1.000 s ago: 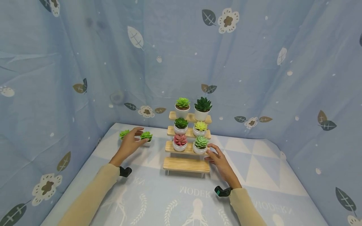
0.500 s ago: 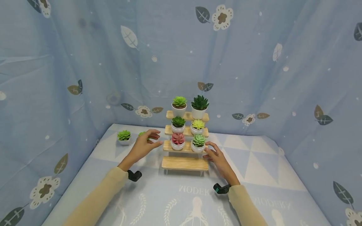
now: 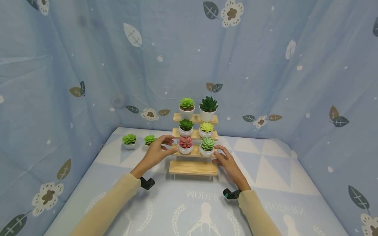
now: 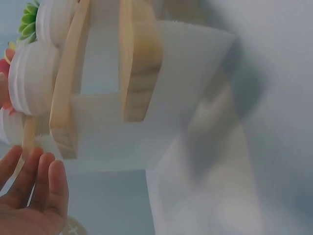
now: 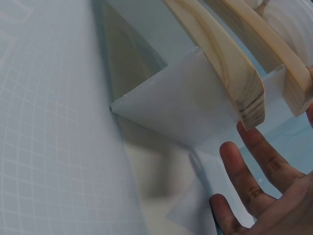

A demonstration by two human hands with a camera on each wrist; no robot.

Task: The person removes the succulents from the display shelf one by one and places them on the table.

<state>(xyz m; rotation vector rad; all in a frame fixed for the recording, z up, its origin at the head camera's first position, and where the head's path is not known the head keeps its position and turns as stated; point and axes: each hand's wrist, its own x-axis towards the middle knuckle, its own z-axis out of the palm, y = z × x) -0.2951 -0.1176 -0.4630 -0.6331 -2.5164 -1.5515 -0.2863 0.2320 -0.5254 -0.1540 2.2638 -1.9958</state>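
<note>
A stepped wooden plant stand (image 3: 193,167) holds potted succulents on its upper three tiers; the lowest board is bare. On the third tier sit a red succulent (image 3: 185,144) and a pale green succulent (image 3: 207,146) in white pots. My left hand (image 3: 157,151) is at the left end of that tier, fingers loosely bent, thumb near the red succulent's pot. At the right end, my right hand (image 3: 228,164) has its fingertips right by the board and the pale green succulent's pot. In the right wrist view, spread fingers (image 5: 254,171) reach towards the board ends.
Two small bright green succulents stand on the table left of the stand, the far-left one (image 3: 129,140) and another (image 3: 149,140) partly behind my left hand. Patterned blue curtains (image 3: 260,65) enclose the table at the back and sides.
My left hand has moved right, from beside the small green succulents to the stand's left end. The right hand stays at the stand's right end. The view has shifted slightly.
</note>
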